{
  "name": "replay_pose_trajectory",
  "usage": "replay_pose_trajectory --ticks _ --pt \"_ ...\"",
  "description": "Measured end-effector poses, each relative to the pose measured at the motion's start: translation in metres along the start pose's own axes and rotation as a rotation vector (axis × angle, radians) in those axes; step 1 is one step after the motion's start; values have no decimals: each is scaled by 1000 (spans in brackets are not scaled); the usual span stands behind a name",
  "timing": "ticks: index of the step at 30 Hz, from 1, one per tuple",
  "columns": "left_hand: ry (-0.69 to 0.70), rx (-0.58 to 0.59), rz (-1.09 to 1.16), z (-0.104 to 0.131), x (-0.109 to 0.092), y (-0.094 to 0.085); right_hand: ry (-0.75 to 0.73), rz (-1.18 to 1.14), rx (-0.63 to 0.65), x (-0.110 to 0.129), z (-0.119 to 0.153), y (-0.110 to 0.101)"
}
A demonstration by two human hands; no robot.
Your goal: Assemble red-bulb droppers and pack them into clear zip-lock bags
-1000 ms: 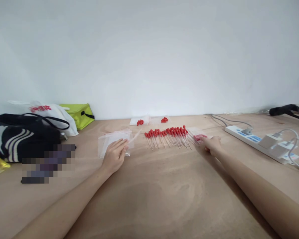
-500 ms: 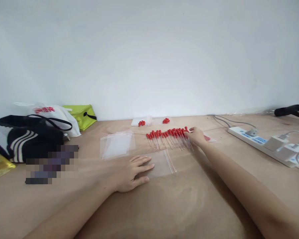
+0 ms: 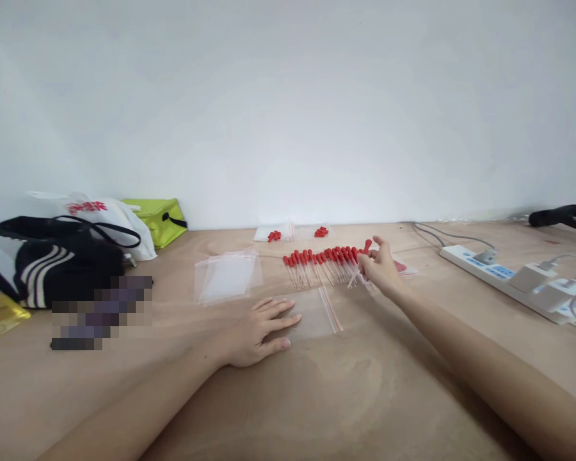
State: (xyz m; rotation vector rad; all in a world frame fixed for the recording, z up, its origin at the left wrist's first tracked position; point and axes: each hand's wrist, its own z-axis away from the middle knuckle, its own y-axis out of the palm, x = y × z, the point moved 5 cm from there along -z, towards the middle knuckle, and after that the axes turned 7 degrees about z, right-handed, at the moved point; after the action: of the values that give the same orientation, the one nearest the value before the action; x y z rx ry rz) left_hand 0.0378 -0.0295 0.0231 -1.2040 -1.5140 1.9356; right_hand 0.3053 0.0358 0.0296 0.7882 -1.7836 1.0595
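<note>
**Slim clear dropper with red bulb point(image 3: 367, 247) slants toward the near left**

Head view: the person's right hand point(image 3: 383, 269) appears to pinch this 1 dropper between thumb and finger, at the right end of the row of red-bulbed clear droppers point(image 3: 336, 255). The right hand is clearly the nearer. The dropper's long axis runs from bulb, far right, to stem tip, near left. The flat clear plastic zip bag point(image 3: 313, 315) lies near and left of it, its red-striped edge facing right; its long axis is partly covered by the left hand point(image 3: 264, 330), spread flat, fingers on the bag's left part.
</note>
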Motion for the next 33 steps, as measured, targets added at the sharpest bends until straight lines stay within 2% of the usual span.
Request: replay_pose_trajectory --ticks 3,6,19,24,29,33 --pt "13 0 5 -3 -2 1 -33 -161 84 -1 35 6" --pt "23 5 2 -6 -4 1 -55 -237 71 -8 51 7" --pt "14 19 -8 -6 -2 2 -25 -269 133 -13 58 13" --pt "32 5 7 -6 -3 1 51 -356 165 -15 61 17" --pt "23 14 16 -6 -4 0 134 -524 318 -11 69 26" --pt "43 -4 33 -6 -5 -1 85 -449 463 -6 74 30"
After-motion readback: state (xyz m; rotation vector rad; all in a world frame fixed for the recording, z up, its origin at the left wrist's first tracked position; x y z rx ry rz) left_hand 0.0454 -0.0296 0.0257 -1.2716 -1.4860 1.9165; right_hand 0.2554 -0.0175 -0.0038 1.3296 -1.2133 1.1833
